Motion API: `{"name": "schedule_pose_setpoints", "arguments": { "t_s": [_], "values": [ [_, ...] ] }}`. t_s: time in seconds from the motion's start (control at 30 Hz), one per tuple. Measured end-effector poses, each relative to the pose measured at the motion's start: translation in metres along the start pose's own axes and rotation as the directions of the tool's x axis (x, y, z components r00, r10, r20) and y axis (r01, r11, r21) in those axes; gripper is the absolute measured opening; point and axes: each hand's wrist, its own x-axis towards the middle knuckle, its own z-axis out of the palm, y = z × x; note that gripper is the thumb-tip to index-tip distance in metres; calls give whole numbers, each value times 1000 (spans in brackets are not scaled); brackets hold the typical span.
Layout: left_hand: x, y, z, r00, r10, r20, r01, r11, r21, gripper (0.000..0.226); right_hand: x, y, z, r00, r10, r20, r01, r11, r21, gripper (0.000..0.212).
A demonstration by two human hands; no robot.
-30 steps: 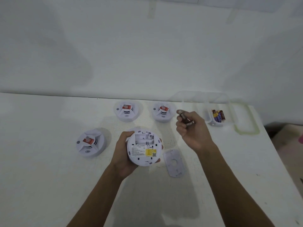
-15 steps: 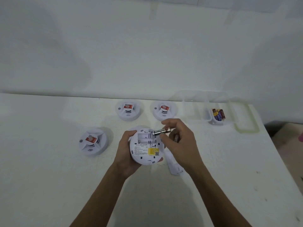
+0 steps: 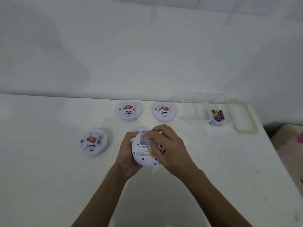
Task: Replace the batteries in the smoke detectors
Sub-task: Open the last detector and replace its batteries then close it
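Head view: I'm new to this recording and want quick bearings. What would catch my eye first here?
In the middle of the table, the left hand grips an upturned smoke detector while the right hand, holding a battery, works at its battery compartment. Three more detectors sit behind and to the left, each bearing a red label. At the far right, a clear container holds spare batteries.
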Motion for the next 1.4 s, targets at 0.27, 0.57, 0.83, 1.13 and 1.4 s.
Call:
{"name": "schedule_pose_setpoints", "arguments": {
  "t_s": [0.27,0.57,0.83,1.13,1.4],
  "values": [
    [-1,0,-3,999,-23,24,24,999,-23,43,8,3,-4,981,-132,144,144,986,-81,30],
    [3,-7,-10,999,-14,-34,16,998,60,49,15,3,-16,919,5,394,-40,996,80,33],
    [2,-7,-4,999,-10,-43,11,999,32,59,16,4,-11,896,199,396,-261,959,108,22],
    [-1,2,-3,995,-82,50,86,993,-85,42,13,-1,-10,991,110,78,-113,993,36,28],
    [-2,1,-3,979,-179,98,191,972,-134,43,13,-2,-7,882,459,106,-471,855,216,33]
  ]
}}
